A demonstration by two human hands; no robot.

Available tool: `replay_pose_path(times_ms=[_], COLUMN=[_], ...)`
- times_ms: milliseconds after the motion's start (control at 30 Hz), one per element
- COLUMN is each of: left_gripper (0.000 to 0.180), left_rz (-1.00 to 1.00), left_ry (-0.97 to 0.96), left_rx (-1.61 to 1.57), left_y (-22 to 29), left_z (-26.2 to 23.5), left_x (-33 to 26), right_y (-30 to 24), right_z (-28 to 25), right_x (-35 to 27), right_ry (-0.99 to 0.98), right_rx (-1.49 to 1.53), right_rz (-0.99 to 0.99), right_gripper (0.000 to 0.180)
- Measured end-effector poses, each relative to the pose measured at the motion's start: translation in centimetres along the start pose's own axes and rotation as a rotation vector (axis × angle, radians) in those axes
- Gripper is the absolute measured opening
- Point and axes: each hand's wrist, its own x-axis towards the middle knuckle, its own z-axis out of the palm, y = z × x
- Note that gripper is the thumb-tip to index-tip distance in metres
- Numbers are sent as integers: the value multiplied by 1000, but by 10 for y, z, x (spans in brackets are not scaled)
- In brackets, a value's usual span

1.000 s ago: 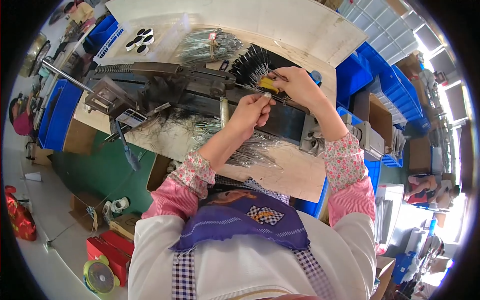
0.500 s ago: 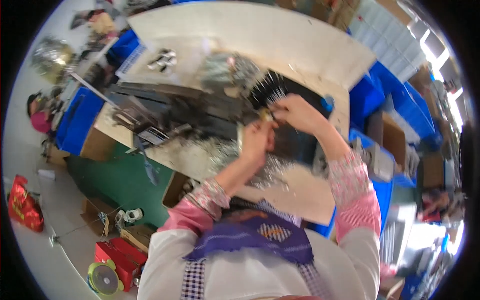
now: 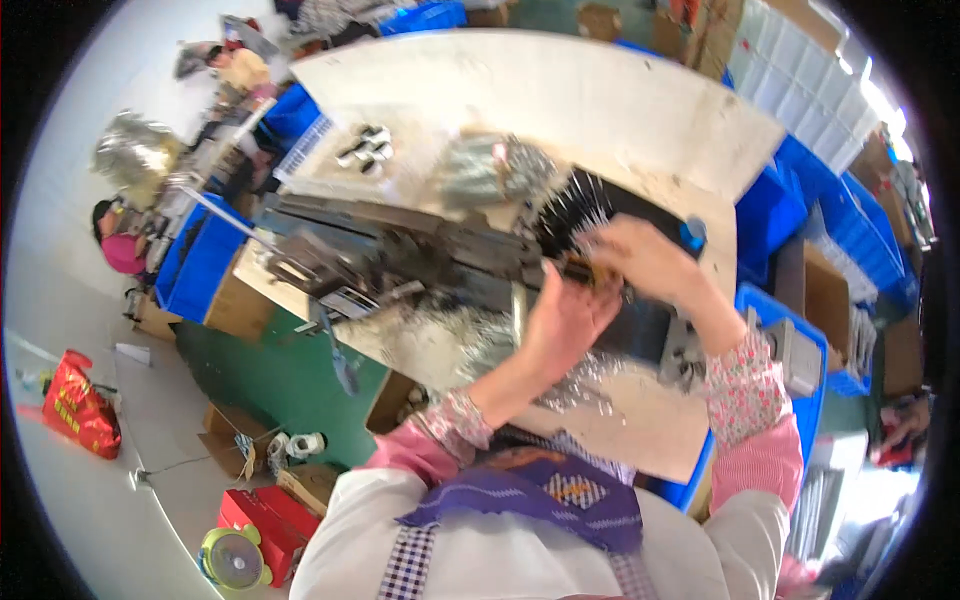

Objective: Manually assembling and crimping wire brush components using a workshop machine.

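Left hand [image 3: 568,325] is open, its thumb raised apart from extended fingers, the fingertips close to a small yellow piece [image 3: 601,273] at the right end of a dark metal bench machine [image 3: 400,238]. Contact between these fingers and the piece cannot be confirmed owing to blur. Right hand [image 3: 645,262] is palm-down over the same spot, fingers curled towards the yellow piece; whether it grips anything cannot be determined. Both hands are close together.

Just beyond the right hand's fingers lies a fan of black-bristled wires [image 3: 568,208], against a black mat [image 3: 648,207]. A bundle of grey wires [image 3: 485,168] lies farther left, behind the machine. Loose shiny wires [image 3: 580,388] are spread on the wooden workbench [image 3: 640,425], nearer the body than the left hand. A white plastic basket [image 3: 420,168] at the far left of the bench holds several black-and-white cylinders [image 3: 368,150].
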Motion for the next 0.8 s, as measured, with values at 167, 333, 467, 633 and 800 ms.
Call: replay_pose_path(times_ms=[167, 333, 467, 633, 800], left_gripper=[90, 92, 91, 87, 75], left_rz=[-4, -36, -46, -30, 52], left_ry=[-53, -102, -75, -67, 14], left_rx=[-60, -101, -188, -163, -64], left_y=[15, 12, 10, 18, 35], left_z=[4, -2, 1, 5, -4], left_x=[0, -2, -7, -10, -15], right_y=[0, -49, -34, -22, -26], right_z=[-14, 31, 23, 21, 23], right_x=[-14, -28, -20, -14, 0], right_ry=[282, 298, 358, 259, 206], right_rx=[-469, -313, 45, 86, -21], right_rz=[-216, -99, 138, 203, 124], right_gripper=[33, 35, 11, 11, 11])
